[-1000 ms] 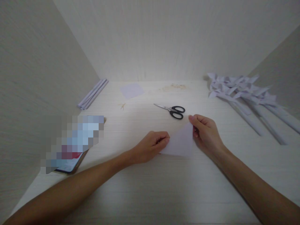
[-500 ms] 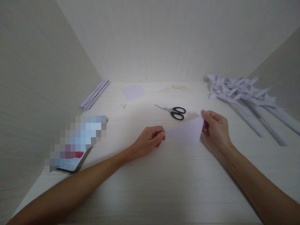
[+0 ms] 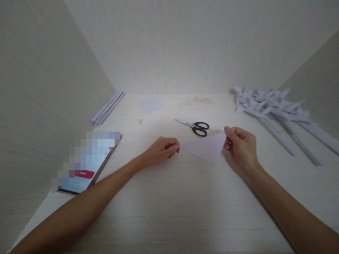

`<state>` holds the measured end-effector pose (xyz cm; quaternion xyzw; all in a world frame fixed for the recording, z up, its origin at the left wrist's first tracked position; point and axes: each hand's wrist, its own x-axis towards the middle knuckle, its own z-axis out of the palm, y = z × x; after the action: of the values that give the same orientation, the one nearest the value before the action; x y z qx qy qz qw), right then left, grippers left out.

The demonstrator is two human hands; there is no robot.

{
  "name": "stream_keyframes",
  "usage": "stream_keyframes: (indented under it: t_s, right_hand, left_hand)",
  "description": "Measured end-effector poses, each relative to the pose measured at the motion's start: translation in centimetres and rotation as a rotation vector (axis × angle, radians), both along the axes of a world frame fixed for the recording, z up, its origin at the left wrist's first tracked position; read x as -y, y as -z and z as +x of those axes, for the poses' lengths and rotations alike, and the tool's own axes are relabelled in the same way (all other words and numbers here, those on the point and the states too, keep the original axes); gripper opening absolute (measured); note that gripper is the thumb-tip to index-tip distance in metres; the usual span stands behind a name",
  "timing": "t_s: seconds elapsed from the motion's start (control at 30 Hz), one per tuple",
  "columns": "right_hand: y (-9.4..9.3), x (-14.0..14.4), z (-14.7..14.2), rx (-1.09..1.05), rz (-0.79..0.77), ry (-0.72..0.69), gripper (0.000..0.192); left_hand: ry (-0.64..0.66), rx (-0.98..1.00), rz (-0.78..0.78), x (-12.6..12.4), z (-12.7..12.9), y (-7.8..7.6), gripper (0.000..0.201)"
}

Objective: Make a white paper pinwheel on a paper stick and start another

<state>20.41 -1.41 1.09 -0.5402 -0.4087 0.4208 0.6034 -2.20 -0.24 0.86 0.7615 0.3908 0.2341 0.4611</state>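
A pale lilac sheet of paper (image 3: 205, 149) is stretched between my two hands, just above the table, and looks like a triangle from here. My left hand (image 3: 162, 151) pinches its narrow left corner between thumb and fingers. At the upper right corner, my right hand (image 3: 242, 144) grips the paper between thumb and curled fingers. Right behind the paper lies a pair of scissors (image 3: 194, 127) with black handles, its blades pointing left. Farther back, a flat square of the same paper (image 3: 150, 104) rests on the table.
Paper pinwheels (image 3: 275, 106) on rolled sticks lie in a pile at the right. Several rolled paper sticks (image 3: 108, 108) lie along the left wall. A phone (image 3: 92, 162), partly pixelated, is beside my left forearm. Small yellowish bits (image 3: 140, 122) lie near the paper square.
My left hand has shifted a little left and away from me. My right hand has moved slightly left. The paper now shows sharper edges and a clearer triangular outline.
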Motion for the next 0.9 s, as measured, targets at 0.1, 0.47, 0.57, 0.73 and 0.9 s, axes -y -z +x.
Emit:
stream_keyframes:
  t_s: [0.1,0.47,0.57,0.73,0.9]
  right_hand:
    - [-0.2,-0.2,0.5,-0.037,0.020,0.017,0.033]
    - [-0.1,0.5,-1.1,-0.156,0.003,0.009,0.030]
    - [0.3,0.7,-1.6,-0.142,-0.010,-0.037,0.029]
    - [0.4,1.0,-1.8,0.035,-0.106,-0.330,0.026]
    - [0.1,1.5,-2.3,0.233,-0.193,-0.709,0.022]
  left_hand:
    - [-0.029,0.076,-0.066,-0.2,-0.3,0.3,0.020]
    - [-0.144,0.631,-0.334,0.4,1.7,1.1,0.041]
    - [-0.308,0.569,-0.286,0.5,2.1,1.1,0.026]
    - [-0.642,0.810,-0.295,-0.6,1.5,1.1,0.017]
    - [-0.643,0.689,-0.277,-0.2,1.6,1.0,0.021]
